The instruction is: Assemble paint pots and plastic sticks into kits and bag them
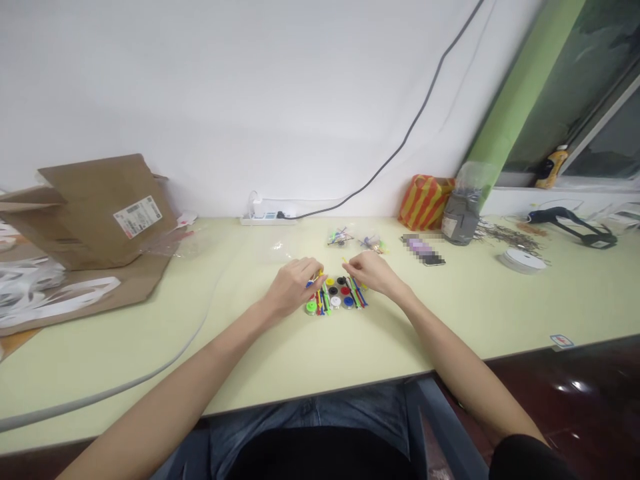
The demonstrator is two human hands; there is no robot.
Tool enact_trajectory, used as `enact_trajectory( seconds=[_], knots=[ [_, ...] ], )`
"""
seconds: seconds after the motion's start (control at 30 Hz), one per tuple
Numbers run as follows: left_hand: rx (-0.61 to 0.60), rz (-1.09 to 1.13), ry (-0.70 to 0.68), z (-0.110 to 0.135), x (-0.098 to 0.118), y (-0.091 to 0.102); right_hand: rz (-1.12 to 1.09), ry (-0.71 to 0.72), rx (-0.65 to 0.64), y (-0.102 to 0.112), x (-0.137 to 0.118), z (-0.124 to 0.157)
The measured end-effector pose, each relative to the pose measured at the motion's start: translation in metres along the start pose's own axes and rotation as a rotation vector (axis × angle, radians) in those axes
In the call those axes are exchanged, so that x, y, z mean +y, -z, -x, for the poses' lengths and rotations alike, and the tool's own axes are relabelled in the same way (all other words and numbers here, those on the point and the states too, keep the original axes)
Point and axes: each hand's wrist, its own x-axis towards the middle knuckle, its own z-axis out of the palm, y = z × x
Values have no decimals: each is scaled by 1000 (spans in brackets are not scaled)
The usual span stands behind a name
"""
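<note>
A small heap of coloured plastic parts (pixel 336 296) lies on the pale green table (pixel 300 347): round discs in green, red, black, white and yellow, and thin sticks in several colours. My left hand (pixel 293 285) rests at the heap's left side, fingers pinched on a small yellow and blue piece. My right hand (pixel 373 273) sits at the heap's right side, fingers curled and pinching the tip of a yellow stick. The two hands are a short gap apart above the discs.
A cardboard box (pixel 95 207) and white straps (pixel 60 293) sit at the left. A power strip (pixel 267 215) lies by the wall. Small clear bags of parts (pixel 357 239), a phone (pixel 425 251), a striped bag (pixel 425 200), a jar (pixel 463 213) and tape roll (pixel 523 260) stand behind. A grey cable (pixel 150 373) crosses the table.
</note>
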Motion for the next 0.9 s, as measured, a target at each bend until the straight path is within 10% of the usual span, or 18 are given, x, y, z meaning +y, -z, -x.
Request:
enact_trajectory(
  seconds=[0.9],
  knots=[
    [-116,28,37,0,0,-1,-21,-29,-59,-9,12,-6]
  ],
)
